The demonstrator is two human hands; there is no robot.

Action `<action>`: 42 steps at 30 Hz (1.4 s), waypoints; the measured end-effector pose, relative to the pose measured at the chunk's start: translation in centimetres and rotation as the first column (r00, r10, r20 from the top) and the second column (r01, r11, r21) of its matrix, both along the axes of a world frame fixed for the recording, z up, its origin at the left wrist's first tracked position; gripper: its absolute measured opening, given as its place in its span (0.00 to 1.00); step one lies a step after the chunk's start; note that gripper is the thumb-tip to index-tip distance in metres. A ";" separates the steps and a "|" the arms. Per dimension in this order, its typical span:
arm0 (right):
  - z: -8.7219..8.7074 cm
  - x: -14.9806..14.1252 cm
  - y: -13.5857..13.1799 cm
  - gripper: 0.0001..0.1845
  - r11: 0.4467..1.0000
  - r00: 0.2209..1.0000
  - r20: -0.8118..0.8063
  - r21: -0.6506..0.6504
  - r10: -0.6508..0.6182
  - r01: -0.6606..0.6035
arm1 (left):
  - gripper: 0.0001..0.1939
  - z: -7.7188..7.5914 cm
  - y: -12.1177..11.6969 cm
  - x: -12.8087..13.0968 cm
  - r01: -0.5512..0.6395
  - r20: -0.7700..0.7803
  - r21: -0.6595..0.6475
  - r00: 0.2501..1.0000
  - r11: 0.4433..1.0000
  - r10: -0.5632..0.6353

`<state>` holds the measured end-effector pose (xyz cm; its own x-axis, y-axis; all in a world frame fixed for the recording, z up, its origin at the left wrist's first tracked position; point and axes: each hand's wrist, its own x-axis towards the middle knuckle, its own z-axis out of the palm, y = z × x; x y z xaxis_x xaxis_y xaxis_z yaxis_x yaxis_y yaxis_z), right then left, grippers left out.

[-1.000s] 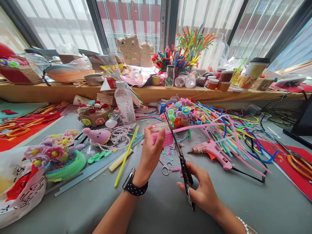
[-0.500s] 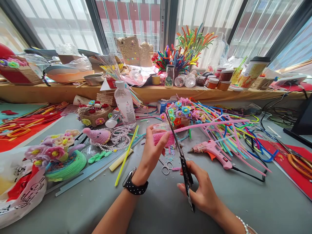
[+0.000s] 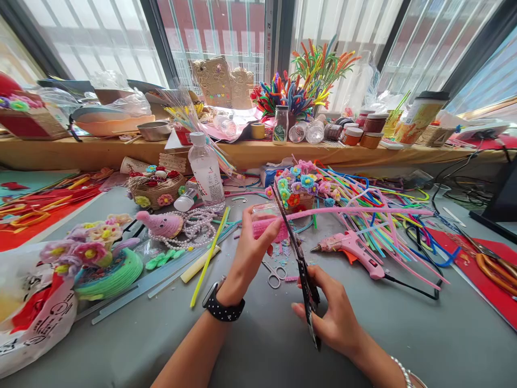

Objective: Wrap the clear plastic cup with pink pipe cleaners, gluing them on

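Now the long fuzzy pink strip (image 3: pixel 363 211) reaches farther right than in the earlier frames, its free end out over the heap of multicoloured pipe cleaners (image 3: pixel 377 237). The left hand (image 3: pixel 251 242) is closed around a clear plastic container (image 3: pixel 265 209) partly covered by fuzzy pink rows (image 3: pixel 262 228), with its thumb angled across them; its pose is almost the same as a half second ago. The right hand (image 3: pixel 333 312) keeps its grip on the black scissors with white-dotted handles (image 3: pixel 305 285), blades pointing up and away, near the left hand. The strip crosses the blades, but whether it runs between them I cannot tell.

Both hands are above the grey table (image 3: pixel 258 350). Beneath and between them lie small silver scissors (image 3: pixel 275 277) and coloured fuzzy scraps. The pink glue gun (image 3: pixel 357 253) rests to the right, while the woven basket of colourful fuzzy flowers (image 3: pixel 301 200) stands just beyond the container. At the left, a yellow fuzzy stick (image 3: pixel 210 258) lies near the white pearl strings (image 3: pixel 207 223), and a clear water bottle (image 3: pixel 207 175) stands upright behind them
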<state>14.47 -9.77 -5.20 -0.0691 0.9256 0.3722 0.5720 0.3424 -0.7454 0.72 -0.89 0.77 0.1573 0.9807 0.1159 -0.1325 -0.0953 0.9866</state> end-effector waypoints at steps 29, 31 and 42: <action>0.4 -0.1 0.2 0.10 0.999 0.998 -0.065 -0.041 -0.027 0.024 | 0.22 0.1 -0.4 0.5 -0.058 -0.005 0.060 0.998 0.997 0.058; 0.5 -0.1 0.2 0.09 0.999 0.997 -0.065 -0.023 -0.041 0.039 | 0.22 0.0 -0.4 0.5 -0.054 0.005 0.062 0.999 0.997 0.054; 0.4 -0.4 0.3 0.08 0.997 0.997 -0.028 0.023 -0.074 0.075 | 0.26 0.0 -0.3 0.4 -0.046 0.036 0.043 0.998 0.998 0.045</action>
<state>14.06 -9.47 -4.76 0.0103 0.9185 0.3953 0.5761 0.3177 -0.7531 1.15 -1.17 0.73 0.1076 0.9807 0.1635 -0.1613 -0.1451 0.9762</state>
